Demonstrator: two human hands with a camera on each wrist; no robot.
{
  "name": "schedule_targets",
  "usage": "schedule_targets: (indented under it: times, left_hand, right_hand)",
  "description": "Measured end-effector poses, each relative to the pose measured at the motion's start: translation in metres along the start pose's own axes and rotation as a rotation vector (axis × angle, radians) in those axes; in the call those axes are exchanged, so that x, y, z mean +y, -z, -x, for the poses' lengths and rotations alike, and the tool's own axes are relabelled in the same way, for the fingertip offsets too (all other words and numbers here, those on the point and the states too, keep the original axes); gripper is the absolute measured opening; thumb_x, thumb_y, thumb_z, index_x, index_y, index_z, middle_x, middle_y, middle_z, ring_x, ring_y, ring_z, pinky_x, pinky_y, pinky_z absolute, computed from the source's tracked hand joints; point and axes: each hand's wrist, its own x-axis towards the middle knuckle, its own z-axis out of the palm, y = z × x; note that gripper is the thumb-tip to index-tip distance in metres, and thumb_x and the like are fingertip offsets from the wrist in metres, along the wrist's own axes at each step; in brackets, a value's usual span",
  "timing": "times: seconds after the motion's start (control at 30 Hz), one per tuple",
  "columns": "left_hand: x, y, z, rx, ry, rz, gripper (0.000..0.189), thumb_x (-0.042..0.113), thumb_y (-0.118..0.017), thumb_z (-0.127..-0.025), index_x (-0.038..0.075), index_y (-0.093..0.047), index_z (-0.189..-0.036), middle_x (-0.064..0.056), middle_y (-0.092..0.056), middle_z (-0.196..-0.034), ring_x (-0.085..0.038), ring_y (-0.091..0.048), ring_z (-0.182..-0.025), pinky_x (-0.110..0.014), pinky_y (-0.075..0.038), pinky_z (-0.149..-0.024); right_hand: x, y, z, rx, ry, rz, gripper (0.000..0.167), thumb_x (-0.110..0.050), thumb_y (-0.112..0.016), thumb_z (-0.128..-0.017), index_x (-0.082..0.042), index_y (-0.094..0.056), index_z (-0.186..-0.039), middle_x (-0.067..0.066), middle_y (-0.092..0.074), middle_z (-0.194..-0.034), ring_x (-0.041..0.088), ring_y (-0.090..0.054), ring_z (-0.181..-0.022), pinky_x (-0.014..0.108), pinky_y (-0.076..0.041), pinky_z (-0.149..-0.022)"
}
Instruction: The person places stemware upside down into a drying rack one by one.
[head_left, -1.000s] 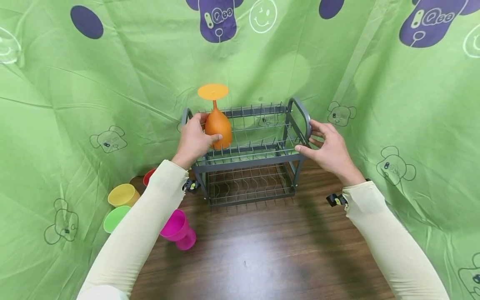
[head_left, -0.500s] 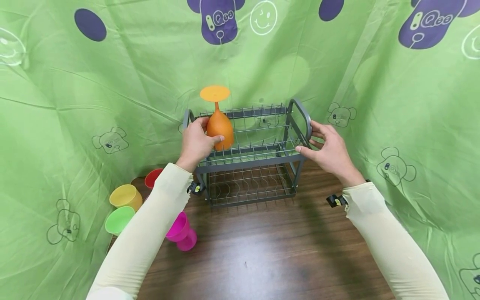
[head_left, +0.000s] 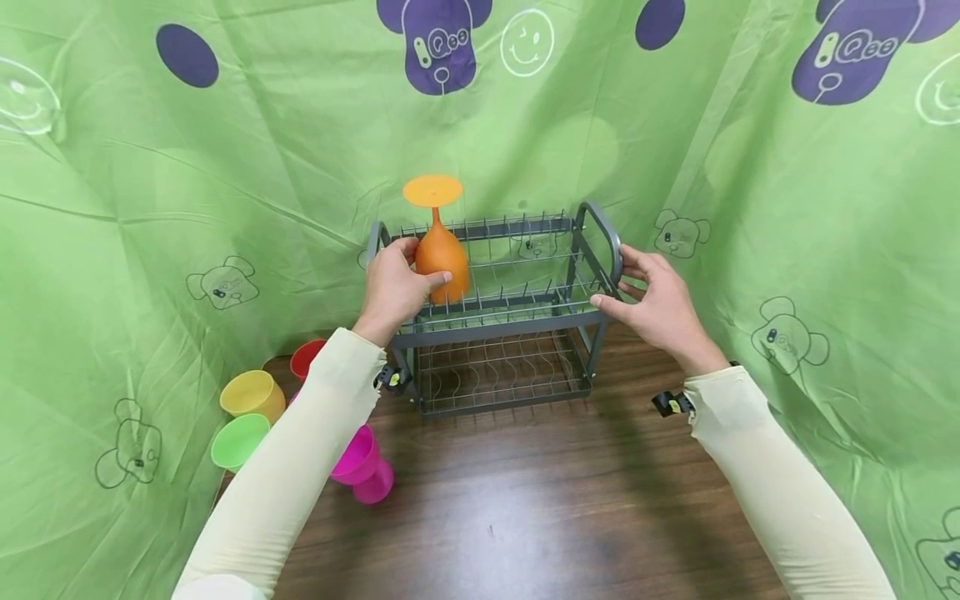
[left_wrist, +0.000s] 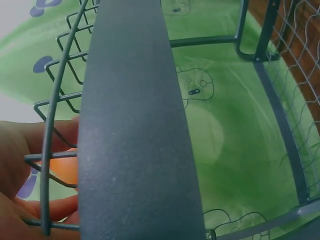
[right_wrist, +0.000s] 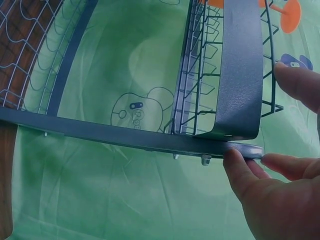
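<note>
An orange goblet [head_left: 442, 254] is upside down on the left part of the dish rack's upper tier, its round foot up and its bowl among the wires. My left hand [head_left: 393, 287] holds the bowl from the left, thumb across its front and fingers behind. In the left wrist view the rack's front bar hides most of that grip. The grey two-tier dish rack [head_left: 495, 325] stands on the wooden table. At its right end my right hand [head_left: 660, 304] grips the frame, thumb at the front wire and fingertips on the side handle [right_wrist: 245, 150].
Left of the rack stand a yellow cup [head_left: 251, 392], a green cup [head_left: 238, 442] and a red cup [head_left: 303, 357]. A magenta goblet [head_left: 367, 467] is partly behind the left sleeve. A green printed cloth [head_left: 300, 167] hangs close behind the rack and along both sides.
The left forearm and hand have shifted slightly right with the orange goblet, showing more of the cups behind the sleeve. The head view has tilted a little. The right hand keeps its hold.
</note>
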Motion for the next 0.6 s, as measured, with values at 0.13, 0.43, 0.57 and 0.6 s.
schedule_targets:
  times: [0.13,0.43,0.57,0.6]
  left_hand:
    - [-0.001,0.003,0.003,-0.012,0.011,0.049,0.079,0.025,-0.086,-0.091,0.006,-0.047,-0.157,-0.013,-0.054,-0.158,-0.028,-0.052,-0.146,-0.045,-0.050,-0.118]
    - [0.002,0.020,0.029,-0.018,0.002,0.179,0.078,0.027,-0.083,-0.093,0.010,-0.045,-0.159,-0.005,-0.049,-0.164,-0.021,-0.048,-0.151,-0.032,-0.044,-0.123]
    - [0.000,0.031,0.045,0.015,-0.024,0.225,0.077,0.028,-0.084,-0.092,0.011,-0.048,-0.158,-0.005,-0.053,-0.160,-0.023,-0.051,-0.148,-0.033,-0.045,-0.122]
    - [0.000,0.033,0.050,0.024,-0.026,0.233,0.077,0.028,-0.084,-0.092,0.011,-0.048,-0.157,-0.005,-0.053,-0.159,-0.023,-0.052,-0.147,-0.034,-0.046,-0.122]
  right_hand:
    - [0.000,0.001,0.001,-0.001,-0.006,0.003,0.097,-0.025,-0.091,-0.084,-0.007,-0.037,-0.163,0.020,-0.048,-0.147,0.037,-0.055,-0.139,0.041,-0.051,-0.116]
    - [-0.014,0.000,0.016,0.038,-0.011,0.045,0.093,-0.028,-0.091,-0.086,-0.004,-0.041,-0.161,0.018,-0.046,-0.150,0.035,-0.051,-0.142,0.044,-0.048,-0.119]
    - [-0.024,0.001,0.027,0.040,-0.005,0.028,0.091,-0.028,-0.090,-0.087,-0.004,-0.042,-0.160,0.018,-0.045,-0.152,0.036,-0.048,-0.145,0.046,-0.047,-0.120]
    - [-0.026,0.000,0.030,0.040,-0.003,0.020,0.090,-0.028,-0.089,-0.087,-0.004,-0.042,-0.160,0.018,-0.045,-0.153,0.036,-0.048,-0.145,0.046,-0.047,-0.120]
